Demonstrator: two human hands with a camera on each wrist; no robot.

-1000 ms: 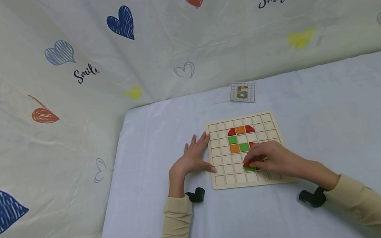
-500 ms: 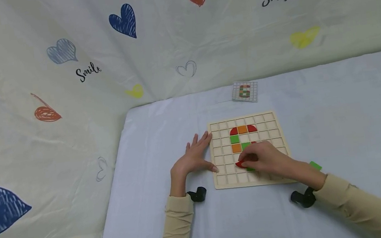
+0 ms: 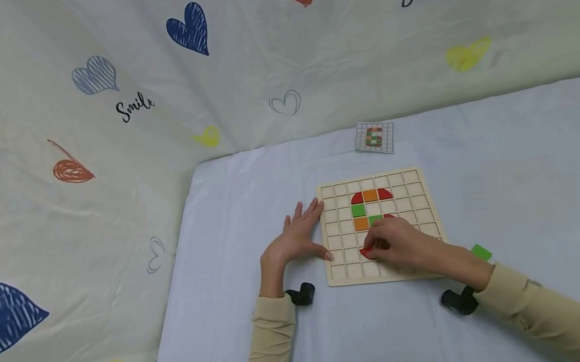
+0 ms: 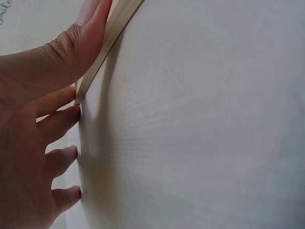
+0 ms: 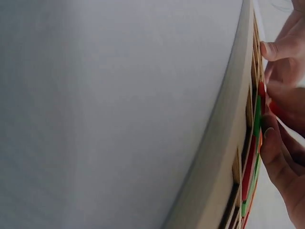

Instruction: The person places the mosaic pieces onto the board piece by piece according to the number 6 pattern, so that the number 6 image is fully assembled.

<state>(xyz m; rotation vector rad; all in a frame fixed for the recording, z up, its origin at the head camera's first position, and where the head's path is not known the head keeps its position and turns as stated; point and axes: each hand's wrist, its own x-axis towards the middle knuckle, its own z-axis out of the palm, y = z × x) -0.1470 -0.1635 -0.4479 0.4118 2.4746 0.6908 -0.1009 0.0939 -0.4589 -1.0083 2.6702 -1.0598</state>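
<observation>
A square wooden grid board [image 3: 351, 270] lies on the white-covered table. My left hand [image 3: 293, 243] rests along its left edge, fingers spread, thumb on the rim; the left wrist view shows that thumb [image 4: 88, 45] against the board's side. My right hand [image 3: 403, 245] pinches a red tile [image 3: 366, 253] with a curved edge, low on the grid. Above it sit an orange tile [image 3: 370, 195] between two rounded red ones, a green tile [image 3: 358, 210] and another orange tile [image 3: 362, 224]. The right hand partly hides tiles beneath it; in the right wrist view, green [image 5: 258, 117] and red pieces show there.
Behind the board lies a small pattern card [image 3: 375, 138] with a coloured figure on a grid. A loose green tile [image 3: 481, 252] lies on the table beside my right wrist. A cloth printed with hearts hangs behind and to the left.
My right hand has moved a little left with the red tile, which now sits low at the grid cell. The loose green tile has come into view. My left hand has stayed put.
</observation>
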